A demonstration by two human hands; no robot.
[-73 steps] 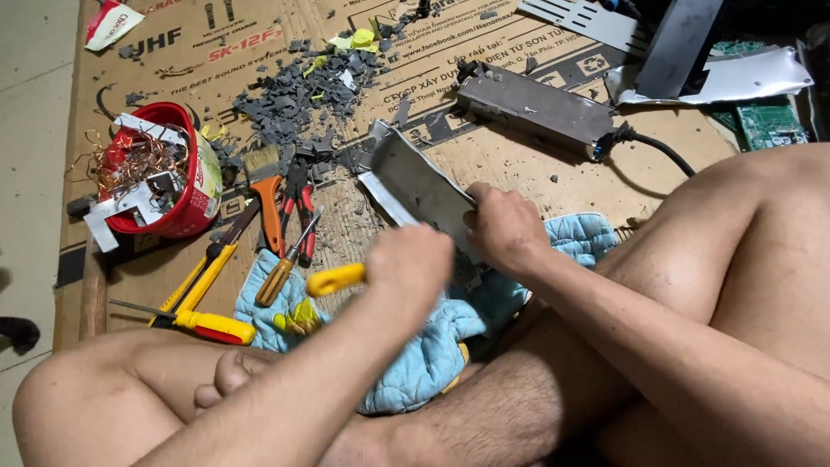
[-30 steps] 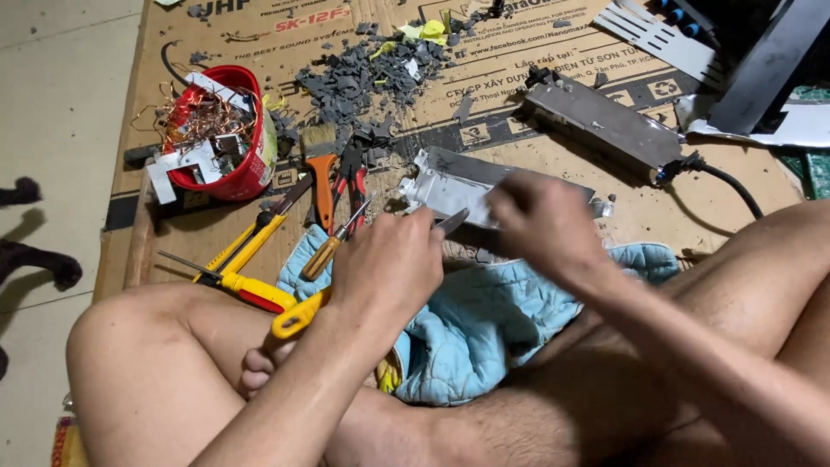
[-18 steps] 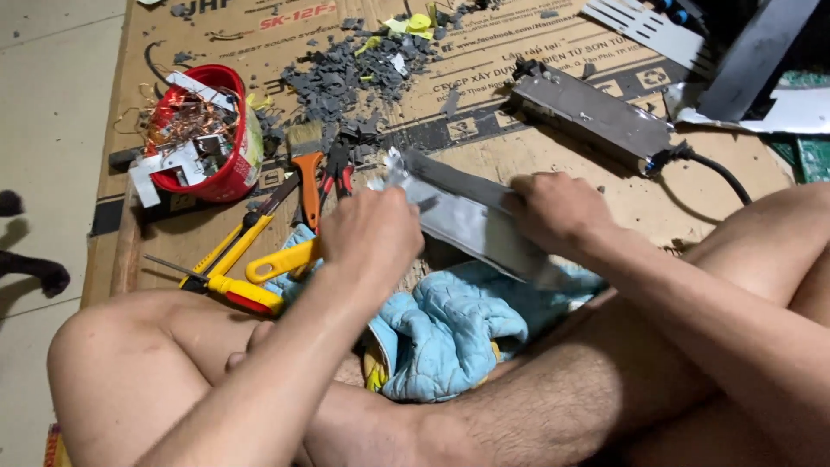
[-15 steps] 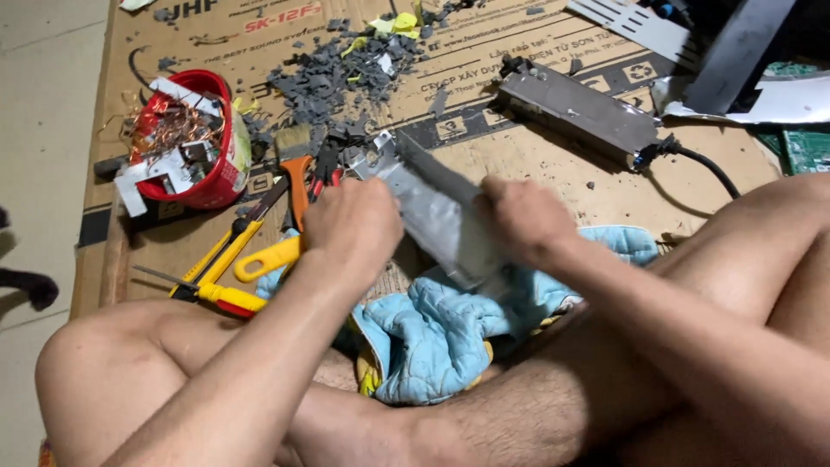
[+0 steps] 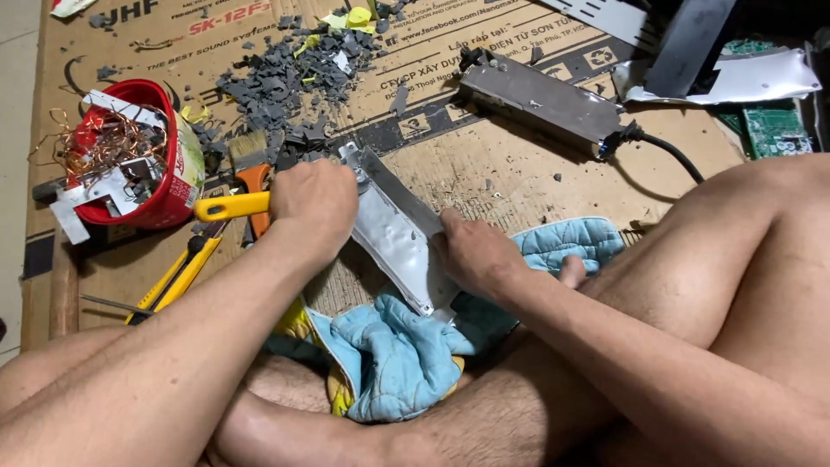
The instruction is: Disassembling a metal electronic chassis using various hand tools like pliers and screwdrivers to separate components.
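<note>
My left hand [image 5: 313, 201] gripped a yellow-handled tool [image 5: 232, 206]; my right hand [image 5: 477, 256] clasped the grey metal casing [image 5: 393, 232] above a blue cloth [image 5: 389, 355].

Both hands bare: left hand [image 5: 313, 201], right hand [image 5: 477, 256]. No gloves, rings, watch or bands visible. Forearms bare, no sleeves in view. Legs bare and hairy, no trouser fabric showing from 6 to 3 o'clock.

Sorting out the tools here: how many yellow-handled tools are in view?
2. One yellow-handled tool is gripped in the left hand; yellow-handled pliers lie on the cardboard beside the left forearm. Others may be hidden under the arms.
</note>
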